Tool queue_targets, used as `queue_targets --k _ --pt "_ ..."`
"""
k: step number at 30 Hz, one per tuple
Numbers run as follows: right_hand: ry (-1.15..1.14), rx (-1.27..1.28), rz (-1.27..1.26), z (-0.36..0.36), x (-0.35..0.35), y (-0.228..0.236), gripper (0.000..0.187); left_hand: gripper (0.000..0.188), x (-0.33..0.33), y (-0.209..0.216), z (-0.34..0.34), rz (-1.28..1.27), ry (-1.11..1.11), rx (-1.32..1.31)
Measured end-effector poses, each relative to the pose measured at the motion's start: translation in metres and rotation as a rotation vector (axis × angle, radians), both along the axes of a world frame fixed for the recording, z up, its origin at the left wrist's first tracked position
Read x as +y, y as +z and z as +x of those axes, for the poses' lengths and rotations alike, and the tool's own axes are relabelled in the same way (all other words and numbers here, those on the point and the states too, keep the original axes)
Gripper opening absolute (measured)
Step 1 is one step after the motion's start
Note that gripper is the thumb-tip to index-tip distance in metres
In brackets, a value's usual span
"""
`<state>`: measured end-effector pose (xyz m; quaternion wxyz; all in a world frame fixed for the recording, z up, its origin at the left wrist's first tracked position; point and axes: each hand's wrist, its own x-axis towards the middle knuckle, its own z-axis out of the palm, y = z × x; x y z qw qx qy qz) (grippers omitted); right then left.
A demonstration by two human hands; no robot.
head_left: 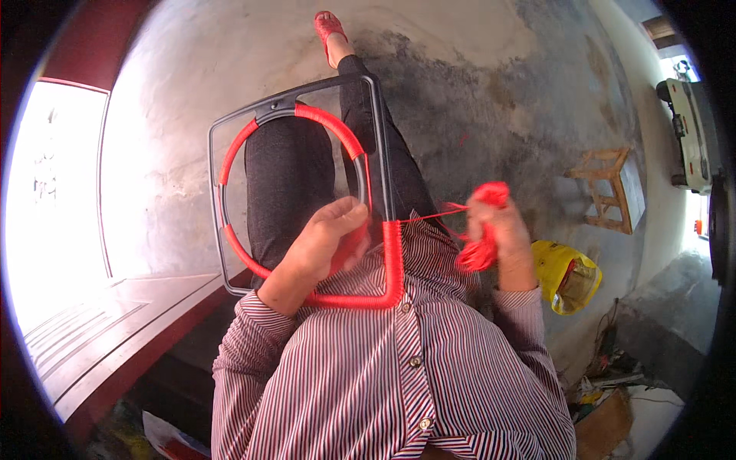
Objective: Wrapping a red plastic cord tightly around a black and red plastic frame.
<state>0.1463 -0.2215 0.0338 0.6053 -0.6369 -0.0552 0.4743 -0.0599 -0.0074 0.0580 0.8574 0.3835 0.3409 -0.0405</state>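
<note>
A black square frame [381, 130] with a round ring inside it rests tilted across my lap. Red cord is wound tightly around its lower right corner [393, 268] and around several stretches of the ring [326, 121]. My left hand [331, 234] is closed around the ring's lower right part; some of its fingers are blurred and partly hidden. Off to the right, my right hand [498, 226] clutches a loose bundle of red cord [479, 254]. A taut strand [431, 215] runs from that bundle to the frame's right side, where the winding ends.
A small wooden stool [609, 188] lies on its side on the concrete floor at right. Closer in stands a yellow bag [567, 276]. To my left is a brown panelled wooden surface [115, 314]. A parked vehicle [686, 134] shows at the far right.
</note>
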Motion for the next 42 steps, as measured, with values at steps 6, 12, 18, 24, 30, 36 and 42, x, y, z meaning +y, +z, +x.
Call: queue_targets --k 6,12,18,24,30,36,42 --pt "-0.848 0.035 0.125 0.097 -0.108 -0.062 0.026 0.033 0.004 0.014 0.001 -0.052 -0.017 0.029" --pt "-0.911 0.053 0.131 0.1 -0.11 -0.11 0.025 0.033 0.004 0.009 -0.001 -0.084 -0.099 0.004" --pt "-0.511 -0.067 0.346 0.068 0.006 -0.031 0.03 0.033 -0.01 0.012 0.012 0.081 0.16 0.138" --pt "0.164 -1.378 0.201 -0.023 0.074 0.06 0.036 0.035 0.016 -0.033 -0.023 0.032 0.053 -0.225" --pt "0.52 -1.059 0.414 -0.067 0.085 0.04 0.03 0.035 0.004 -0.014 -0.021 -0.166 0.256 -0.124" --pt "0.356 0.085 0.314 -0.052 0.069 -0.003 0.011 0.032 -0.001 -0.008 -0.022 -0.143 0.388 -0.171" --pt "0.761 0.025 0.198 -0.044 0.064 0.01 0.032 0.05 -0.008 -0.006 -0.027 0.036 0.283 -0.264"
